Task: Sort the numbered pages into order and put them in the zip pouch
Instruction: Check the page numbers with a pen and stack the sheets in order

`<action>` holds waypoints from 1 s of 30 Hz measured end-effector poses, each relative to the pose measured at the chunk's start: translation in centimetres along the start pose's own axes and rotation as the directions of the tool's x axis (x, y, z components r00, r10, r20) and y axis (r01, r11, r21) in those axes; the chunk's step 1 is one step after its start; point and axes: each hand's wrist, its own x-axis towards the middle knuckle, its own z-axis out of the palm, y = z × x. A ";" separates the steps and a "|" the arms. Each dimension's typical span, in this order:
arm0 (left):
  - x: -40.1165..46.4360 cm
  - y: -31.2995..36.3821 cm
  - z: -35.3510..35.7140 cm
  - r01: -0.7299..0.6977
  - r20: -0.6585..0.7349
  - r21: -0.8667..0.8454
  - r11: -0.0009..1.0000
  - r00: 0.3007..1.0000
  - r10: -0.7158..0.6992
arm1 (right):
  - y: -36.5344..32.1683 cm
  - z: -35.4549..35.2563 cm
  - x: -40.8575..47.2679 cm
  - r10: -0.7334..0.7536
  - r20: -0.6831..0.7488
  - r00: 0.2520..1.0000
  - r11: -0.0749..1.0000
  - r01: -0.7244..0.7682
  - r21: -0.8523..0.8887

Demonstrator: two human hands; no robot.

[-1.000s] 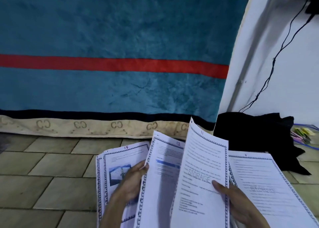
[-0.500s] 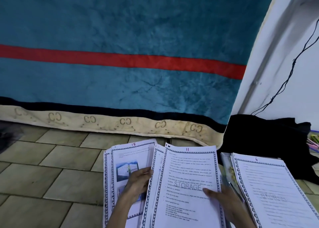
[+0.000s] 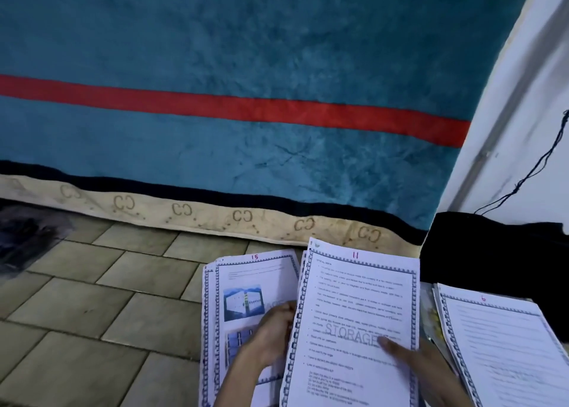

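The page numbered 11 [image 3: 354, 308], with a blue border and a "STORAGE" watermark, lies on top of a middle pile. My right hand [image 3: 421, 372] rests on its lower right part, thumb pressed on the sheet. My left hand [image 3: 271, 335] grips the left edge of that pile, fingers tucked under the sheets. Left of it lies a stack topped by page 15 [image 3: 246, 283], which carries pictures. A third stack topped by page 6 [image 3: 505, 345] sits at the right. No zip pouch is in view.
The stacks lie on a tiled floor [image 3: 92, 314]. A teal blanket [image 3: 246, 52] with a red stripe and a beige hem hangs behind. A black cloth [image 3: 480, 252] lies at the right below a white wall [image 3: 529, 98] with a dangling black cable [image 3: 535, 166].
Page 11 was held upright and bent a second ago; it has come down flat onto the middle pile. The camera view has shifted left and down.
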 end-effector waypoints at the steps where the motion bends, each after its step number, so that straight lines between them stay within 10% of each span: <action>1: -0.1 0.2 0.0 0.007 -0.009 -0.009 1.000 1.000 -0.007 | 0.0 0.0 0.0 -0.032 0.000 1.000 0.999 0.032 -0.023; 14: -0.4 0.3 -0.6 0.023 0.058 -0.089 0.996 0.998 -0.018 | -0.8 0.2 1.0 -0.058 0.016 0.998 0.991 0.059 -0.118; 20: -0.5 1.2 -1.6 -0.031 -0.109 0.022 0.999 0.994 0.033 | -0.7 -3.4 1.4 -0.188 -0.321 0.928 0.908 0.040 -0.417; 26: -1.2 2.9 -6.1 -0.197 -0.537 0.201 0.960 0.797 0.276 | -2.5 -3.7 0.3 -0.237 -0.515 0.824 0.793 -0.142 -0.592; 30: -2.6 3.3 -8.3 -0.067 -0.707 0.467 0.882 0.570 0.418 | -0.3 -1.0 2.4 -0.579 -0.452 0.679 0.497 -0.145 -0.855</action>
